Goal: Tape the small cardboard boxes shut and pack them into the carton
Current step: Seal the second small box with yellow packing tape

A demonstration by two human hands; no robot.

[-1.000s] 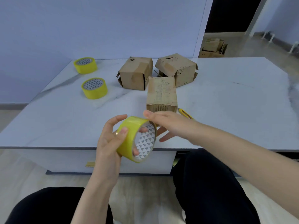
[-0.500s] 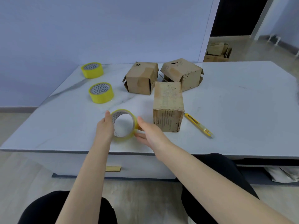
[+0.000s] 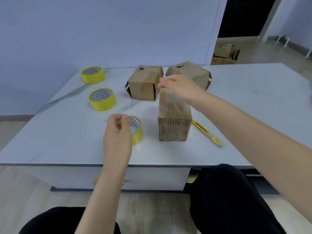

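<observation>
Head view: the right hand [image 3: 177,90], fingers straight and empty, reaches over the scuffed cardboard box [image 3: 174,129] standing on the smooth table [image 3: 67,141]. The left hand [image 3: 118,134] curls at the glossy yellow tape roll [image 3: 138,132]; blur hides whether it grips. Best to press the flaps flush first, so tape lies smooth across the worn seam.

Soft, even, bluish light fills my view; shadows are faint, just a thin one under the nearest box [image 3: 173,128]. My right hand [image 3: 179,89] at centre and my left hand [image 3: 118,134] lower left of it are smeared by motion blur. The table [image 3: 253,85] carries a mild sheen. Straight lines bow toward the frame's edges.
</observation>
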